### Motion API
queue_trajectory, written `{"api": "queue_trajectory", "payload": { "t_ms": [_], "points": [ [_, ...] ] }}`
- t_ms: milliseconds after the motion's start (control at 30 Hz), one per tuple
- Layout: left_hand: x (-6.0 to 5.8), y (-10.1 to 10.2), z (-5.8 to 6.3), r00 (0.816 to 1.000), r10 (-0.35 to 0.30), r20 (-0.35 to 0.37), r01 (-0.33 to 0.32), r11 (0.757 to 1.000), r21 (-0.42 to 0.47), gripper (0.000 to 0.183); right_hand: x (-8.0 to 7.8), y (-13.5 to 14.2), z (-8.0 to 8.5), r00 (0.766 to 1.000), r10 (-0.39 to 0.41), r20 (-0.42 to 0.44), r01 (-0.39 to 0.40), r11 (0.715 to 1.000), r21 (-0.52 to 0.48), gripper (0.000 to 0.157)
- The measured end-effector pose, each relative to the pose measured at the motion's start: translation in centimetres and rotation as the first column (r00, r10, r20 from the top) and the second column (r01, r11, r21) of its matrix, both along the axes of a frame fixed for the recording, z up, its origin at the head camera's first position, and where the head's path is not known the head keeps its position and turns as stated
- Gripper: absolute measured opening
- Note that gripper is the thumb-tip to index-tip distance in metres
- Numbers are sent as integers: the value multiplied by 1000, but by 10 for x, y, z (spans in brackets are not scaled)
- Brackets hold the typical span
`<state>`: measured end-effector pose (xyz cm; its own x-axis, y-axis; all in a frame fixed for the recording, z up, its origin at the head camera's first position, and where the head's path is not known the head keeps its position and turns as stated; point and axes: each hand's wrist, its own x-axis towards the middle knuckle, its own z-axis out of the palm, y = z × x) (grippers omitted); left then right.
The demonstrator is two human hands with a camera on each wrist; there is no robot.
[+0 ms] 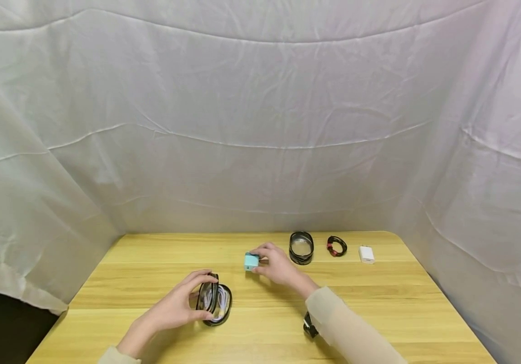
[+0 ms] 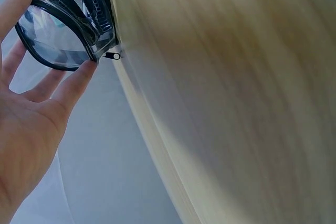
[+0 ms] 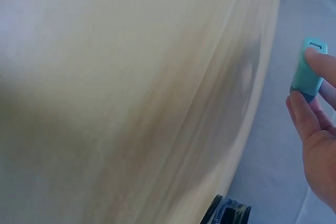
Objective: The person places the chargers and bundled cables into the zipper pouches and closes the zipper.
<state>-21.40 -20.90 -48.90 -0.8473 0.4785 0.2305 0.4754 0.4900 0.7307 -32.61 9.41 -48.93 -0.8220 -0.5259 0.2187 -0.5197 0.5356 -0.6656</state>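
My left hand [image 1: 174, 305] grips the raised lid of a small clear zip case [image 1: 229, 307] with black trim, thumb at the near edge and fingers at the far edge. Inside the unzipped case lies a coiled whitish cable [image 1: 222, 299]. The left wrist view shows the clear lid [image 2: 55, 38] between thumb and fingers, with a zipper pull [image 2: 113, 55] hanging beside it. Between thumb and fingers of my right hand [image 1: 280, 265] is a turquoise charger [image 1: 250, 262], held above the table to the right of that case. A slot shows in its end in the right wrist view.
Behind my right hand stands another clear, black-trimmed case [image 1: 301, 247]. Farther right lie a coiled black cable [image 1: 337, 246] with a red tie and a white charger [image 1: 366, 254]. A black object [image 1: 309, 326] is partly hidden by my right sleeve. Grey cloth [image 1: 260, 177] surrounds the wooden table [image 1: 151, 258].
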Motion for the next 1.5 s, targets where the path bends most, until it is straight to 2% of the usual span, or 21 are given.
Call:
{"api": "queue_trajectory", "payload": {
  "t_ms": [200, 533, 867, 1500],
  "points": [
    [-1, -1, -1, 1000, -6, -3, 6, 1000, -1, 75, 10, -5, 3, 1000, 9, 25, -8, 1000, -27, 51],
    [-1, -1, -1, 1000, -16, 4, 16, 1000, 6, 77, 26, -13, 8, 999, 36, 2, -36, 999, -11, 53],
    [-1, -2, -2, 999, -25, 22, 25, 999, 24, 78, 39, -28, 4, 994, 112, 18, -112, 993, -23, 55],
    [-1, -4, -3, 999, -21, 51, 19, 999, 41, 75, 52, -53, -3, 979, 202, 26, -203, 978, 41, 53]
  ]
}}
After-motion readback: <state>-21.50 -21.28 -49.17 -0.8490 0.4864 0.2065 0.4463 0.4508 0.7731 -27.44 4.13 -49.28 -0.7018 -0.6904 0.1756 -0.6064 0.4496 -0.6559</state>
